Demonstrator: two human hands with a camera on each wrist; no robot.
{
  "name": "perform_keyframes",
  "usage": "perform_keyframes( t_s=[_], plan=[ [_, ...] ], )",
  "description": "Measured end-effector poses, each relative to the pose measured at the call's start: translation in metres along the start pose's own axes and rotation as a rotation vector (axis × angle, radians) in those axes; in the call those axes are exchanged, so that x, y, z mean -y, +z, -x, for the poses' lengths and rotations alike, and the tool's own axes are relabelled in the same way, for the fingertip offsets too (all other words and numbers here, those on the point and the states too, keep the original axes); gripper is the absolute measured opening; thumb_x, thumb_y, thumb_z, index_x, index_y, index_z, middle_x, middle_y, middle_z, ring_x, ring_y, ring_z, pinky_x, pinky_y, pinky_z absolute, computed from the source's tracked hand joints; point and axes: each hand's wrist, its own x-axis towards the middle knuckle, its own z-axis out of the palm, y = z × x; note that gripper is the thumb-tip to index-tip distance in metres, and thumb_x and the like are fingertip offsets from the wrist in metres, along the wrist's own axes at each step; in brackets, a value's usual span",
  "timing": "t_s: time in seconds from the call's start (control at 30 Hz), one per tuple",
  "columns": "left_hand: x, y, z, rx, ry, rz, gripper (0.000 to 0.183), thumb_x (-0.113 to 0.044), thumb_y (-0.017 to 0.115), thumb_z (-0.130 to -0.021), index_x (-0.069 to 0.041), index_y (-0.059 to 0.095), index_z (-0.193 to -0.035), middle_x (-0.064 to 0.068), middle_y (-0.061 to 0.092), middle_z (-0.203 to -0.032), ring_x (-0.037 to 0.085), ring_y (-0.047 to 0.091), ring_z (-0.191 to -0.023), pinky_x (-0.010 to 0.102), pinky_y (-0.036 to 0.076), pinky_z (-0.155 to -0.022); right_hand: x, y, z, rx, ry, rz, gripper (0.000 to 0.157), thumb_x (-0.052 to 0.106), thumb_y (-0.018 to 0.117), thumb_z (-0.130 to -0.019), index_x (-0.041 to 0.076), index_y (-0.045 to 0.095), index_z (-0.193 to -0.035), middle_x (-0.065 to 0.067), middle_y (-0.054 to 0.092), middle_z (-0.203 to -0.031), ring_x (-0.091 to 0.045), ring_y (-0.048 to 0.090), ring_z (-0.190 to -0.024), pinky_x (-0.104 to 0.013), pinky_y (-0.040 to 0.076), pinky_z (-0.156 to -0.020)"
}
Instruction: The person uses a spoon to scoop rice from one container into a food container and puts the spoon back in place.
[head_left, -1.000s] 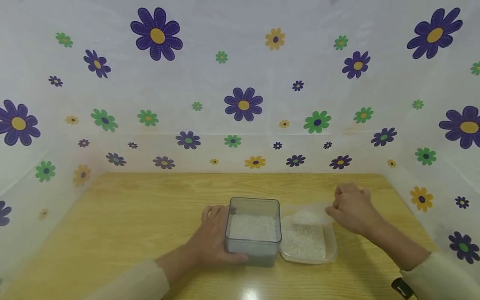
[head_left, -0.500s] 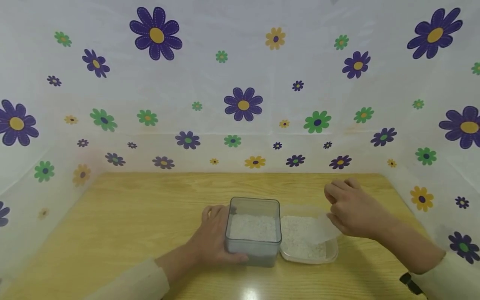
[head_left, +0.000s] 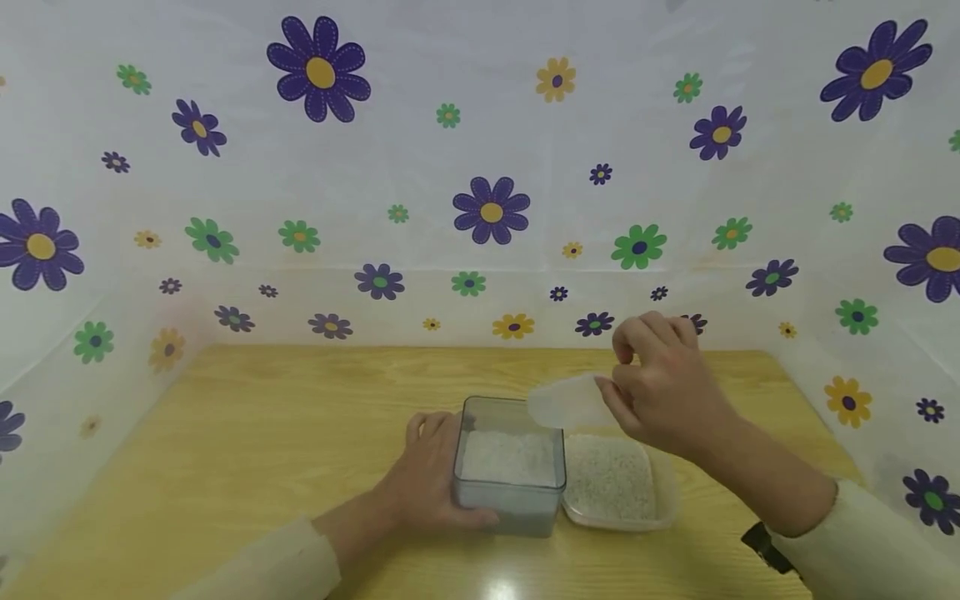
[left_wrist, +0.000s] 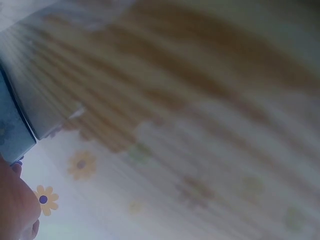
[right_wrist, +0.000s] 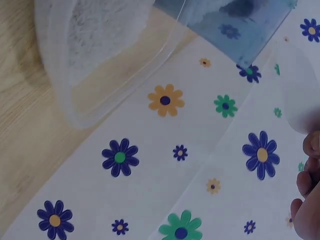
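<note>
A square, see-through grey-blue box (head_left: 506,510) stands on the table, part filled with white rice-like grains (head_left: 510,457). My left hand (head_left: 423,479) grips its left side, thumb across the front face; only part of that hand (left_wrist: 17,205) shows in the left wrist view. Against the box's right side sits a shallow clear container (head_left: 664,492) of similar grains (head_left: 611,479). Above and behind the two, my right hand (head_left: 667,387) pinches a translucent white scoop (head_left: 566,402), its end overlapping the box's back right rim. The right wrist view catches the scoop (right_wrist: 300,95) at its edge.
Wood-grain table (head_left: 300,417) lies under both containers. A white flower-print sheet (head_left: 420,150) rises behind and along both sides. A dark band (head_left: 767,548) shows at the right sleeve.
My right hand has raised the scoop from the shallow container's grains and carried it left to the box's back right rim. The left hand and both containers keep their places.
</note>
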Motion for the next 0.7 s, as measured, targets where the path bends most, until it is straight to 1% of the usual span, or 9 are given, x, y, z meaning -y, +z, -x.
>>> perform_keyframes(
  t_s=[0.13, 0.2, 0.27, 0.33, 0.4, 0.47, 0.53, 0.6, 0.7],
  plan=[
    [-0.001, -0.002, 0.0, 0.019, -0.015, 0.018, 0.121, -0.092, 0.057, -0.065, -0.004, 0.035, -0.145, 0.005, 0.054, -0.123, 0.024, 0.044, -0.121, 0.053, 0.022, -0.107, 0.019, 0.013, -0.01, 0.041, -0.071, 0.051, 0.034, 0.017, 0.072, -0.079, 0.013, 0.053, -0.051, -0.004, 0.046, -0.085, -0.027, 0.044, -0.087, -0.046, 0.035, -0.077],
    [-0.002, -0.003, -0.001, 0.024, -0.024, 0.038, 0.122, -0.091, 0.058, -0.065, -0.004, 0.034, -0.146, 0.006, 0.054, -0.125, 0.025, 0.044, -0.123, 0.054, 0.021, -0.108, 0.027, 0.019, -0.015, 0.063, -0.095, 0.088, 0.032, 0.018, 0.072, -0.079, 0.013, 0.054, -0.053, -0.004, 0.047, -0.085, -0.026, 0.044, -0.087, -0.045, 0.035, -0.078],
    [-0.004, -0.003, 0.0, 0.024, -0.027, 0.05, 0.122, -0.091, 0.059, -0.065, -0.003, 0.034, -0.146, 0.006, 0.054, -0.126, 0.026, 0.044, -0.123, 0.054, 0.021, -0.108, 0.035, 0.025, -0.019, 0.086, -0.128, 0.127, 0.032, 0.013, 0.064, -0.083, 0.012, 0.052, -0.053, -0.003, 0.046, -0.083, -0.025, 0.043, -0.085, -0.045, 0.036, -0.078],
    [-0.004, -0.004, 0.0, 0.019, -0.022, 0.049, 0.121, -0.091, 0.058, -0.065, -0.004, 0.034, -0.146, 0.005, 0.054, -0.125, 0.026, 0.044, -0.123, 0.054, 0.021, -0.108, 0.041, 0.03, -0.023, 0.101, -0.167, 0.167, 0.035, 0.008, 0.051, -0.087, 0.012, 0.048, -0.052, -0.004, 0.044, -0.081, -0.025, 0.042, -0.082, -0.043, 0.036, -0.078],
    [-0.005, -0.004, 0.0, 0.017, -0.018, 0.042, 0.12, -0.092, 0.057, -0.066, -0.005, 0.034, -0.145, 0.004, 0.054, -0.124, 0.025, 0.043, -0.122, 0.054, 0.022, -0.107, 0.045, 0.035, -0.026, 0.116, -0.209, 0.209, 0.038, 0.003, 0.039, -0.088, 0.011, 0.044, -0.052, -0.004, 0.044, -0.081, -0.025, 0.041, -0.081, -0.043, 0.037, -0.079],
    [-0.005, -0.004, 0.001, 0.019, -0.02, 0.032, 0.12, -0.092, 0.056, -0.065, -0.005, 0.035, -0.145, 0.003, 0.053, -0.124, 0.024, 0.043, -0.121, 0.053, 0.022, -0.107, 0.049, 0.039, -0.028, 0.145, -0.243, 0.239, 0.041, 0.002, 0.033, -0.089, 0.011, 0.043, -0.05, -0.004, 0.046, -0.083, -0.025, 0.042, -0.082, -0.043, 0.037, -0.08],
    [-0.004, -0.004, 0.0, 0.024, -0.023, 0.022, 0.119, -0.092, 0.057, -0.065, -0.006, 0.034, -0.145, 0.003, 0.053, -0.124, 0.023, 0.043, -0.121, 0.053, 0.022, -0.107, 0.051, 0.043, -0.03, 0.195, -0.263, 0.257, 0.042, 0.003, 0.035, -0.09, 0.012, 0.044, -0.05, -0.004, 0.047, -0.086, -0.024, 0.042, -0.086, -0.043, 0.037, -0.083],
    [-0.004, -0.004, 0.0, 0.03, -0.025, 0.017, 0.119, -0.091, 0.058, -0.065, -0.006, 0.034, -0.145, 0.003, 0.053, -0.125, 0.023, 0.043, -0.122, 0.053, 0.022, -0.107, 0.054, 0.047, -0.032, 0.262, -0.28, 0.267, 0.042, 0.006, 0.041, -0.09, 0.013, 0.045, -0.049, -0.002, 0.048, -0.089, -0.024, 0.041, -0.088, -0.042, 0.035, -0.084],
    [-0.004, -0.004, -0.001, 0.041, -0.033, 0.022, 0.119, -0.091, 0.058, -0.066, -0.007, 0.033, -0.146, 0.003, 0.052, -0.126, 0.023, 0.043, -0.123, 0.052, 0.022, -0.107, 0.057, 0.053, -0.034, 0.357, -0.277, 0.239, 0.041, 0.008, 0.048, -0.09, 0.015, 0.046, -0.049, -0.001, 0.048, -0.091, -0.022, 0.04, -0.089, -0.041, 0.034, -0.085]
  ],
)
